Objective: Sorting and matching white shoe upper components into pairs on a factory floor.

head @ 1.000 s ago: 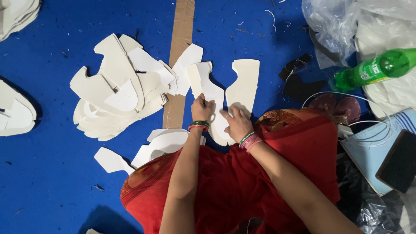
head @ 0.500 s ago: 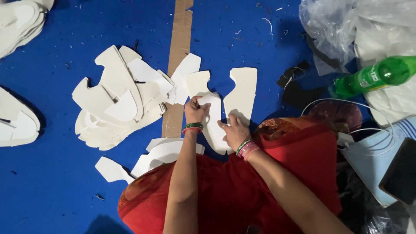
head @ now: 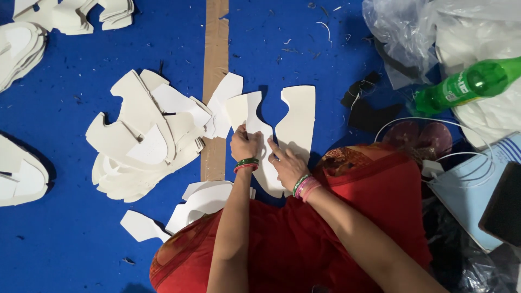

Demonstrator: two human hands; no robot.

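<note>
Starting at the left, we see stacks of white cut pieces (head: 21, 49) along the edge of the blue floor (head: 65, 228), then a loose heap of white cut shapes (head: 144, 138) just left of the brown tape strip (head: 216, 65). Right of the strip lies the forked white piece (head: 287, 122), flat on the floor, its two arms pointing away from us and its long axis running from our lap outward. Our left hand (head: 245, 145) rests on the near part of the left arm, fingers curled down onto it; whether they pinch the edge or only press we cannot tell. Just beside it, our right hand (head: 286, 165) lies flat on the piece where the arms join, fingers spread and pointing toward the left hand, gripping nothing. Both hands touch the piece, which extends ahead of the fingertips. Further right sit black scraps (head: 363, 106), a green bottle (head: 467, 84) and clear plastic bags (head: 412, 32).
</note>
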